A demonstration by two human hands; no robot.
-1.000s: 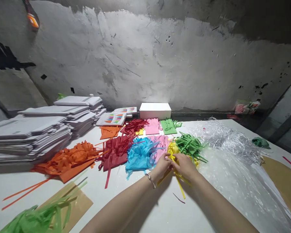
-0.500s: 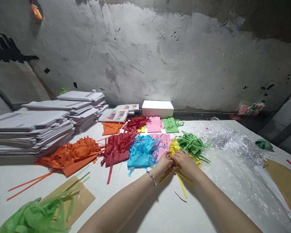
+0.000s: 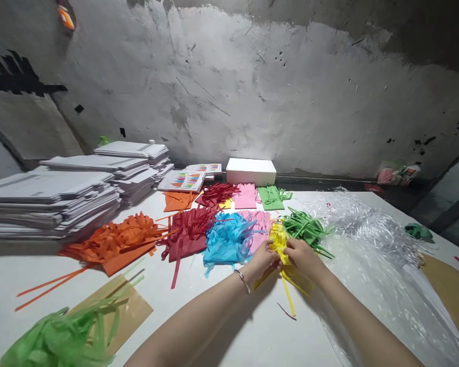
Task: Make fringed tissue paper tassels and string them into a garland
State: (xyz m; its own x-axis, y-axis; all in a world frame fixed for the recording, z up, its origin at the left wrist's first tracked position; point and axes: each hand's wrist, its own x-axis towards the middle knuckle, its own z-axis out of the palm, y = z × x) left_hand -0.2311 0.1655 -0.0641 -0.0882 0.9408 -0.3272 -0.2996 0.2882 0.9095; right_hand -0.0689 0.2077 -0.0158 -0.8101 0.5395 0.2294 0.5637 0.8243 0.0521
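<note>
Yellow fringed tissue paper lies on the white table between my hands, with loose strips trailing toward me. My left hand, with a bangle at the wrist, has its fingers closed on the paper's left side. From the right, my right hand pinches the same paper, its fingertips curled in. Just beyond are a pink fringed bundle and a dark green one. A blue fringed bundle lies left of my left hand. What sits under my fingers is partly hidden.
Red and orange bundles lie farther left, near stacks of white paper. A white box stands at the back. Clear shredded film spreads on the right. Light green strips rest on brown card at front left.
My hands have drawn slightly apart, my right one shifting right, so more yellow paper shows between them. The whole view has shifted slightly.
</note>
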